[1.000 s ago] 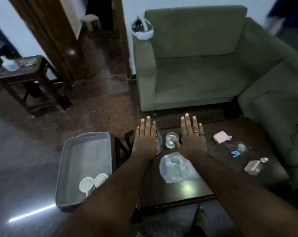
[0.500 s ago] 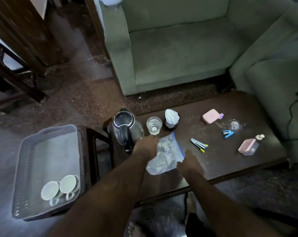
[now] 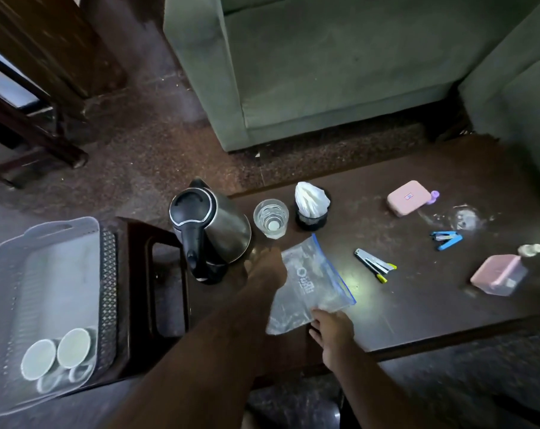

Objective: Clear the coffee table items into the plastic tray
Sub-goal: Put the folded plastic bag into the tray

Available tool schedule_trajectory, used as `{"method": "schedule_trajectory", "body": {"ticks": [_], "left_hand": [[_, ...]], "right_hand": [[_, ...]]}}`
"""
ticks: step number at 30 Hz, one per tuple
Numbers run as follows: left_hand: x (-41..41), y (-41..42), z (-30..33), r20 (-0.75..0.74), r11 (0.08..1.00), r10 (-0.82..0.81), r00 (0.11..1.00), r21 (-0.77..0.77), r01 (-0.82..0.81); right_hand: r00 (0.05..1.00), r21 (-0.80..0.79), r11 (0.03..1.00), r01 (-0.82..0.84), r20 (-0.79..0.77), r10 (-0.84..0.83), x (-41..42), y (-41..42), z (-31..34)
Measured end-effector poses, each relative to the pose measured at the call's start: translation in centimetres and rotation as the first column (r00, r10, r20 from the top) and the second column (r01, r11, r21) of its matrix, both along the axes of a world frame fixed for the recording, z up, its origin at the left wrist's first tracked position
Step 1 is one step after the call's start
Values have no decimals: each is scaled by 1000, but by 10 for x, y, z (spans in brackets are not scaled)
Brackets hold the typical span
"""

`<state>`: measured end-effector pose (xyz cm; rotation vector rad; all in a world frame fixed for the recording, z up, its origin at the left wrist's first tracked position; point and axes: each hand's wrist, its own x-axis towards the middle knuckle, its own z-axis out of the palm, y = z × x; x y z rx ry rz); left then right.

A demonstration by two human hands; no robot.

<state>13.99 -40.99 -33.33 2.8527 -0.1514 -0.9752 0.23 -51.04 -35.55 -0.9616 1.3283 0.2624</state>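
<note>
While my left hand (image 3: 267,269) rests at the far-left corner of the clear zip bag (image 3: 310,284), its fingers lying against the tabletop just beside the kettle's base and closed on nothing I can make out, my right hand (image 3: 332,328) pinches the bag's near edge between thumb and fingers. The bag lies flat on the dark coffee table (image 3: 417,301), its blue seal strip running along the side away from the kettle. The steel electric kettle (image 3: 211,232) stands upright just left of the bag, at the table's left end. Beyond the bag, a glass of water (image 3: 271,218) stands next to the kettle, and a black holder stuffed with white tissue (image 3: 311,205) stands just right of the glass. To the right of the bag lies a silver stapler (image 3: 374,264), with a yellow-tipped pen beside it; farther right lie a blue stapler (image 3: 446,238), a pink case (image 3: 408,198), a clear plastic wrapper (image 3: 463,218) and a pink bottle on its side (image 3: 501,273), all well apart from the bag. The grey plastic tray (image 3: 11,274) sits well left of the bag, on a low dark stool beside the table, with two white cups (image 3: 56,356) lying in its near end. A green sofa (image 3: 324,63) stands beyond the table.
</note>
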Motion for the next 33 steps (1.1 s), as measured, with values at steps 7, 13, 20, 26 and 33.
{"method": "schedule_trajectory", "body": {"ticks": [7, 13, 20, 26, 33], "left_hand": [[16, -8, 113, -263, 851, 300, 917, -361, -382], [30, 3, 240, -383, 448, 400, 833, -711, -542], [46, 83, 344, -194, 449, 456, 869, -793, -412], [21, 189, 358, 55, 687, 514, 856, -623, -373], [-24, 317, 313, -353, 70, 812, 464, -732, -678]], "right_hand": [[978, 79, 990, -113, 186, 97, 12, -75, 96], [874, -156, 983, -99, 459, 161, 80, -110, 227], [385, -547, 556, -626, 403, 830, 164, -86, 338], [-106, -857, -61, -511, -7, 994, 224, 16, 378], [-177, -622, 25, -782, 261, 949, 254, 182, 347]]}}
